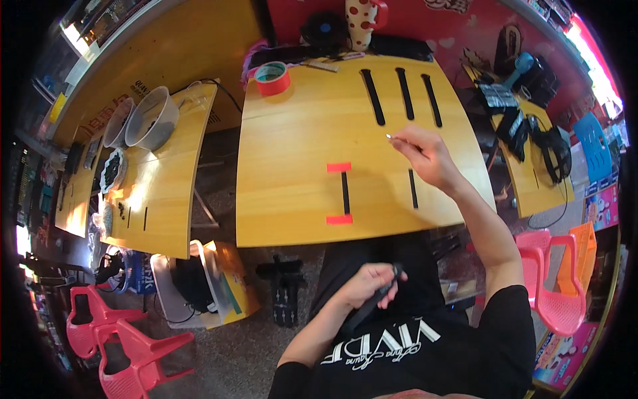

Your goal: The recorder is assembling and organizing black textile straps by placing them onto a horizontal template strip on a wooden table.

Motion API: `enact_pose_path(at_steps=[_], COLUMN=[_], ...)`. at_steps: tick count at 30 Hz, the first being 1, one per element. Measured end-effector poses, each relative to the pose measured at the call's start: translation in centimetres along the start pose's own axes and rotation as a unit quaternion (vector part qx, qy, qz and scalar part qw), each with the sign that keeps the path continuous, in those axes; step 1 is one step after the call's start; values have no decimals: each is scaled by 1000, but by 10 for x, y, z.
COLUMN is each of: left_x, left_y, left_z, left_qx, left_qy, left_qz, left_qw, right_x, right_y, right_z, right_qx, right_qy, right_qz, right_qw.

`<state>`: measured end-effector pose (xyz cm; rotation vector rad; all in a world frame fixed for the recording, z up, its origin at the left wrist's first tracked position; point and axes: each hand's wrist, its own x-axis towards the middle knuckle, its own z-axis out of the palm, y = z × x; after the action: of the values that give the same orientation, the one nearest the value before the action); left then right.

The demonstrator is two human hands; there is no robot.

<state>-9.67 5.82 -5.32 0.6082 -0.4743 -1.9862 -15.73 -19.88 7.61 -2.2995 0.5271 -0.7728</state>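
Over my lap, my left hand (372, 284) is closed around a black strap (367, 310) with a dark knob-like end at the fingers. Above the table, my right hand (425, 157) pinches a tiny shiny metal-looking piece (389, 136), too small to name. Three black straps (406, 93) lie lengthwise beyond that hand, each with a wider far end. Closer to the front edge, a thin black strip (345, 193) runs between two pieces of red tape (339, 167). A second thin dark strip (413, 189) lies to its right, below my right wrist.
A roll of red tape (272, 78) sits at the table's (286, 166) far left corner, and a polka-dot mug (361, 26) stands at the back. The left side table holds plastic tubs (153, 120). Pink chairs (555, 282) and a white bin (176, 286) flank me.
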Motion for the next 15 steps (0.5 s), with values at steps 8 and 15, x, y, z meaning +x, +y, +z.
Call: enact_pose_path(at_steps=[8,15], left_x=[-37,-52], left_y=[23,4], left_z=[48,88], left_qx=[60,123], left_qy=[130,181], left_qz=[172,228], left_qw=[975,949], right_x=[-181,-218], right_y=[-90,-126], right_z=[32,36], right_qx=[160,-2], right_qy=[-23,85], right_qz=[117,-3], right_qw=[980,996])
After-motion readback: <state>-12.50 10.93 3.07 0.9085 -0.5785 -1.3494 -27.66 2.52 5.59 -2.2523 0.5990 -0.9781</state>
